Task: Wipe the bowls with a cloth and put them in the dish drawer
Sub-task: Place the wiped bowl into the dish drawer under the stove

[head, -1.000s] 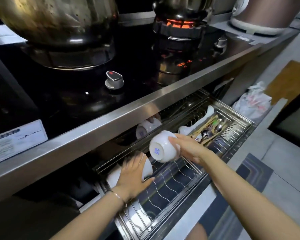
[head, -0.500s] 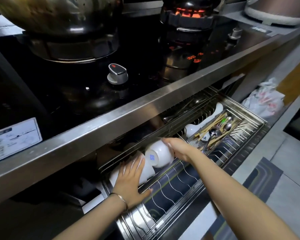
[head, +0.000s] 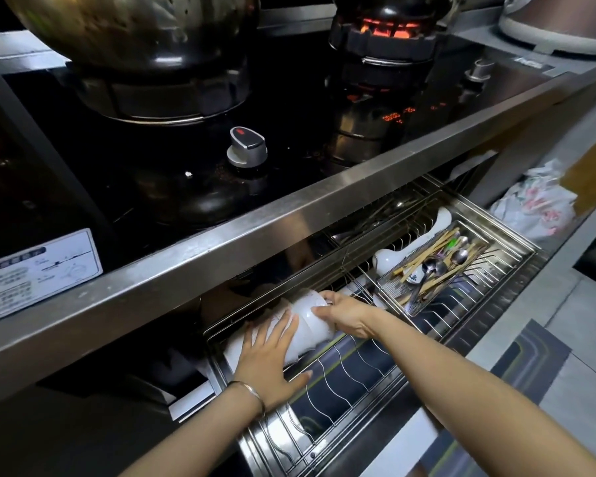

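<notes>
Drawer (head: 511,239) is pulled out under the bench's front edge (head: 289,235), wire rack inside. Bowls (head: 234,351) lie on their sides, nested in a row at the drawer's left end along its back rail. End bowl (head: 315,328) sits on the right of that row, touching the rest.

Left hand (head: 267,352): fingers straight and spread, pressed flat on the row, not gripping. Bracelet (head: 252,390) on that wrist.

Right hand (head: 344,313): fingers curled round the end bowl's rim, clamped on it. Hands are close, not touching.

Cutlery tray (head: 393,290) with chopsticks and spoons sits at the drawer's right end, apart from the bowls.

On the bench: pot (head: 135,25) at the rear left, knob (head: 246,146) near the front edge, burner (head: 389,29) glowing red at the rear.

No cloth in view.
</notes>
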`<state>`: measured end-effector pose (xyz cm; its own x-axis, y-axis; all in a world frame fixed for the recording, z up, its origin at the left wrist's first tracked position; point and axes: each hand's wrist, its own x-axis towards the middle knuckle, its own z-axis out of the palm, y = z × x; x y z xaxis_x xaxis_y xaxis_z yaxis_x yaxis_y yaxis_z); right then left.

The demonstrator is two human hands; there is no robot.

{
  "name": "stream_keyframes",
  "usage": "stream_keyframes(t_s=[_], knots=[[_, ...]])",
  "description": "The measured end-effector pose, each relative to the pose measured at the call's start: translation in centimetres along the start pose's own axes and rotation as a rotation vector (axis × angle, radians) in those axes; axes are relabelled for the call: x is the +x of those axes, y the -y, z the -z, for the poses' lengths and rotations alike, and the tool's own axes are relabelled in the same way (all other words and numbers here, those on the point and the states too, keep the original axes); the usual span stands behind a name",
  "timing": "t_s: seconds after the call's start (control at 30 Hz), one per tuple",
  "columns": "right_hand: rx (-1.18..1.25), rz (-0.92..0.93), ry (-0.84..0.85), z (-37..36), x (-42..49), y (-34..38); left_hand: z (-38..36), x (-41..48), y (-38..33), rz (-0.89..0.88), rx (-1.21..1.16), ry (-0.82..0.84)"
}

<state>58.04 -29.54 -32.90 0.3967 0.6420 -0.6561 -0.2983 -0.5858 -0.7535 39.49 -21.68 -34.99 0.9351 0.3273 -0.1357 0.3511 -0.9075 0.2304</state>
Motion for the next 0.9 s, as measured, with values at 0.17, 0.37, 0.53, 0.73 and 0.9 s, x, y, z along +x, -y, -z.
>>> stream_keyframes(t_s=[0.17,0.37,0.53,0.73,0.9], knots=[[0.008,0.004,0.029,0.1,0.0,0.1,0.2,0.3,-0.7,0.011,-0.043,0.017],[-0.052,0.021,0.017,0.5,0.2,-0.1,0.7,1.3,-0.8,0.061,-0.011,0.122],[-0.089,0.024,0.024,0.9,0.0,0.2,0.9,1.7,-0.7,0.064,0.005,0.135],[-0.282,0.005,-0.002,1.3,-0.2,0.8,1.0,1.7,-0.5,0.047,-0.016,0.143],[-0.473,0.119,-0.166,2.0,-2.8,2.7,2.4,0.8,-1.6,0.021,-0.048,0.077]])
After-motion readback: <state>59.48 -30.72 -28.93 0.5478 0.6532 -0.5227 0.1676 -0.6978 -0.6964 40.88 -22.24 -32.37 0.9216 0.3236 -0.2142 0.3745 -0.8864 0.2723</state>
